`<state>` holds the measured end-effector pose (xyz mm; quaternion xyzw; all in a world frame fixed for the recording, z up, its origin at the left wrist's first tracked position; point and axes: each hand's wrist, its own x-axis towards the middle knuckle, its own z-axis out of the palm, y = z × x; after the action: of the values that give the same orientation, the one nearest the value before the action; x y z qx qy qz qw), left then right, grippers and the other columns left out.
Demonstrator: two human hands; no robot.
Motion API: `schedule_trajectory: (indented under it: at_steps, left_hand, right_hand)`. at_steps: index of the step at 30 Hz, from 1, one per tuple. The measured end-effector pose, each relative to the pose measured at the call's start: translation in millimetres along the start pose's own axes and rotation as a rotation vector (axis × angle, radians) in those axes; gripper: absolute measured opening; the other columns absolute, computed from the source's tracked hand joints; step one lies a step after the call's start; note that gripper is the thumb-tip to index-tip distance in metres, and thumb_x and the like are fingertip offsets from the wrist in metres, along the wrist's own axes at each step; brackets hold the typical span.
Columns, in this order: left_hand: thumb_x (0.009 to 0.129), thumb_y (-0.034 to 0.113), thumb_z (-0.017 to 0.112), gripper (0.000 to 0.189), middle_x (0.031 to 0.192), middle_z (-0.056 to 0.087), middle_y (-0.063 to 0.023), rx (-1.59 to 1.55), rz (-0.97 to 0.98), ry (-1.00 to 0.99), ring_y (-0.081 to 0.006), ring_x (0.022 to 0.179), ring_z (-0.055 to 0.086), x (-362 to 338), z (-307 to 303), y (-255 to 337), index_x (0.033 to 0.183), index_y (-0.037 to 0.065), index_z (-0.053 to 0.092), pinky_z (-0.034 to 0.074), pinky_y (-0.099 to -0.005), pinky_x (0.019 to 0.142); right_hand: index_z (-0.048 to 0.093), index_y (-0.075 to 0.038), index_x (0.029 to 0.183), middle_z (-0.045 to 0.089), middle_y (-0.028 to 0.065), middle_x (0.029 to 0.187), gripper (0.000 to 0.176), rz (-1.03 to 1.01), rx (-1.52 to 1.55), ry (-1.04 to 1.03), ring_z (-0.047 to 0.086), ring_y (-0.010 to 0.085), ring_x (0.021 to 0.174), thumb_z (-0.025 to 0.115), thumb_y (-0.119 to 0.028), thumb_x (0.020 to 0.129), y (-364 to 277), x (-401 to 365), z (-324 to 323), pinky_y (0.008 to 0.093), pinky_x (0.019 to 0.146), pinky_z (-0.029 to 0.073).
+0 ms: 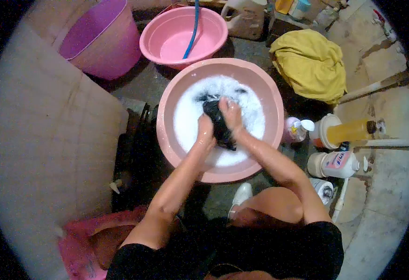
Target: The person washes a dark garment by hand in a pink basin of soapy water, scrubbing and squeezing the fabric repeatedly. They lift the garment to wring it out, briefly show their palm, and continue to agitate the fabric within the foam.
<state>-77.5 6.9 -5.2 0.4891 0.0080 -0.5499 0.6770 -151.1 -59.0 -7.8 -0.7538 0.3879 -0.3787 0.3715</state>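
Observation:
A wide pale pink basin (164,140) full of white suds (189,109) stands on the floor before me. Bunched up in the middle of the foam is a wet black cloth (218,119), partly sunk, so its full shape is hidden. My left hand (205,129) is closed on the cloth's left side. On the other side my right hand (231,112) grips it, fingers curled over the fabric. Both hands are wet.
Behind the basin are a pink tub (176,39) with a blue hose (192,37) and a purple bucket (106,46). Yellow cloth (309,65) is heaped at the right. A pump bottle (295,130), a bottle of yellow liquid (349,132) and a white bottle (340,164) line the right wall.

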Motion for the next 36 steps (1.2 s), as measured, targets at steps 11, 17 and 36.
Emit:
schedule_trajectory:
  at_steps: [11,17,36]
  left_hand:
    - [0.091,0.029,0.045,0.033,0.081,0.059,-0.0080,0.248,0.086,-0.094,-0.0151,0.070,0.055,-14,30,42,0.092,-0.001,0.059,0.047,-0.0330,0.063]
    - [0.088,0.033,0.056,0.042,0.094,0.059,-0.0155,0.711,0.472,-0.078,-0.0198,0.084,0.054,42,9,66,0.104,-0.006,0.052,0.044,-0.0328,0.078]
    - [0.084,0.056,0.050,0.071,0.130,0.043,-0.0245,0.877,0.172,-0.001,-0.0388,0.121,0.039,42,-20,20,0.124,-0.002,0.042,0.040,-0.0507,0.094]
  right_hand:
    - [0.057,-0.002,0.114,0.060,0.0074,0.108,0.062,0.856,1.047,-0.279,0.055,0.0145,0.095,0.049,-0.058,0.087,64,14,-21,0.0283,0.085,0.045]
    - [0.053,-0.001,0.119,0.060,0.0110,0.113,0.054,0.576,0.761,-0.369,0.058,0.0215,0.098,0.064,-0.039,0.083,-3,48,-73,0.0333,0.087,0.047]
    - [0.054,-0.001,0.093,0.058,0.0224,0.089,0.027,0.015,-0.285,-0.151,0.056,0.0392,0.088,0.063,-0.022,0.077,21,53,-14,0.0489,0.076,0.043]
